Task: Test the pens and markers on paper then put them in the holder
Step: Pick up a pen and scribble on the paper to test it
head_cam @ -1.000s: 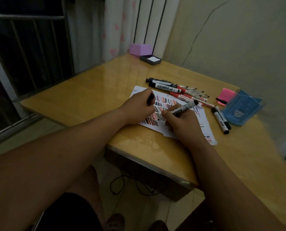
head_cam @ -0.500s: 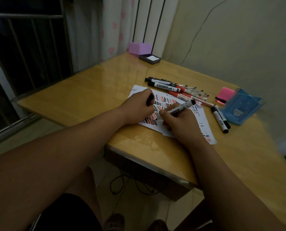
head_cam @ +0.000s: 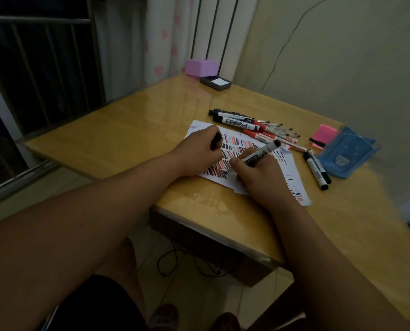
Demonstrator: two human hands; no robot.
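A white sheet of paper (head_cam: 292, 173), covered in short black and red strokes, lies on the wooden table (head_cam: 132, 139). My right hand (head_cam: 261, 177) grips a white-barrelled black marker (head_cam: 262, 155), its tip down on the paper. My left hand (head_cam: 199, 151) rests on the paper's left side, closed on a black marker cap (head_cam: 215, 142). A pile of several pens and markers (head_cam: 254, 127) lies just beyond the paper. Two black markers (head_cam: 317, 169) lie to the right, beside the blue holder (head_cam: 347, 155), which lies tipped on its side.
A pink sticky-note pad (head_cam: 324, 136) with a small black object on it sits behind the holder. A purple box (head_cam: 200, 67) and a dark tray with a white pad (head_cam: 215, 82) stand at the far corner. The wall runs close along the right; the table's near edge is by my forearms.
My right hand has tilted the marker slightly more upright and shifted it a little on the paper while making strokes. My left hand stays put with the cap.
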